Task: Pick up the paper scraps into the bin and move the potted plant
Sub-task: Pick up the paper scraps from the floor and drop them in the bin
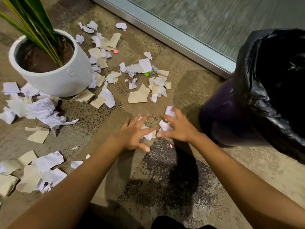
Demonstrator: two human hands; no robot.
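**Barely started: scraps all over the floor**

My left hand [133,134] presses flat on white scraps [149,135], fingers spread; my right hand [177,128] curls round a small bunch. The bin [247,103] stands just right. Plenty of paper [138,95] left, and the potted plant [54,75] sits unmoved among it.

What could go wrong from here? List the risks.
1. The right hand and left hand are gathering only a few white scraps; loose pieces may drop before reaching the bin.
2. Scraps tucked against the white pot could be missed unless it is moved.
3. The tiny pink bit is easily overlooked.
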